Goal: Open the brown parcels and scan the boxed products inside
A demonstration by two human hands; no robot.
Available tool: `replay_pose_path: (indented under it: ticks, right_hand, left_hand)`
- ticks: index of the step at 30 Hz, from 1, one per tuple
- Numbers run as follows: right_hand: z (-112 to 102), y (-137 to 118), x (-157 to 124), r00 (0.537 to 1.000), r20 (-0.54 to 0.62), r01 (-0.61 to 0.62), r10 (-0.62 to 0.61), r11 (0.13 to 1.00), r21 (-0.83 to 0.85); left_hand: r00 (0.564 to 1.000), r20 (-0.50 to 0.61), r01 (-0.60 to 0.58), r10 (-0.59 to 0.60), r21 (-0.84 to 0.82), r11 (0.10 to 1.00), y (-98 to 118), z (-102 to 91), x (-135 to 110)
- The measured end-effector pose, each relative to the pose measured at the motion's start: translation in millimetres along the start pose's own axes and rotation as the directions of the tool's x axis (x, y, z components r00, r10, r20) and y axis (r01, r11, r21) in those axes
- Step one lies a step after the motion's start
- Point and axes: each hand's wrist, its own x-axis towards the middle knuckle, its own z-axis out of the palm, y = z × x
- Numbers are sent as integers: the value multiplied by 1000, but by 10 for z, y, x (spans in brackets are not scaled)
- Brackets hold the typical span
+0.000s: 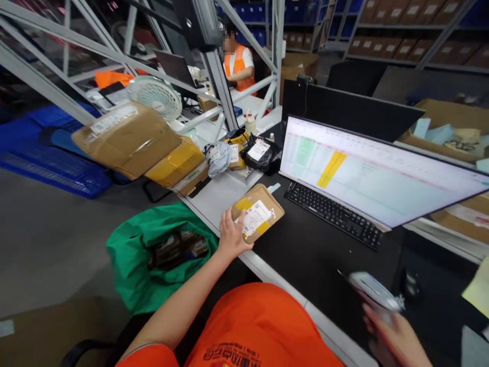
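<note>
My left hand (232, 235) is closed on the near left edge of a small cardboard box (272, 205), its thumb lying over the white label. The box rests on the black desk mat near the desk's front edge, with yellow tape across it. At the lower right, my right hand (395, 334) is wrapped round the handle of a grey and white handheld barcode scanner (376, 291); motion blurs both. Below the left forearm's side of the desk hangs an open green bag (130, 255) with several boxes inside.
A monitor (367, 173) and black keyboard (332, 214) stand beyond the box. A mouse (410, 283) lies right of the scanner. Larger cartons (130, 137), a black-wrapped parcel (262, 153) and a fan (156, 97) crowd the left. Another person (240, 66) in an orange vest works behind the metal frame.
</note>
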Motion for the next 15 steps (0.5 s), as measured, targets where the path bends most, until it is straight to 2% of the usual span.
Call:
replay_pose_path:
  ticks: [1,4,5,7,10,15]
  right_hand:
    - [143,-254,-64,993,115,18,-24,998,53]
    - [564,-1087,-215,916,285,279,-283,959,56]
    - [677,-1320,-247,901,316,314,-298,950,1]
    - [839,-1641,-289,900,341,336,-272,931,-144]
    - [934,-1784,-305,909,351,328,-226,907,-265]
    - [899,-1655,-286,900,349,331,-261,931,-157]
  left_hand:
    - [999,18,-39,39,-20,999,122,5,-60]
    - [987,75,-133,140,-94,987,429,42,-189]
    - [983,85,-154,164,-117,981,505,53,-221]
    - [976,91,-181,196,-151,972,611,66,-272]
    - [970,95,-205,224,-172,963,685,67,-318]
    - [960,118,-232,255,-178,956,700,103,-330]
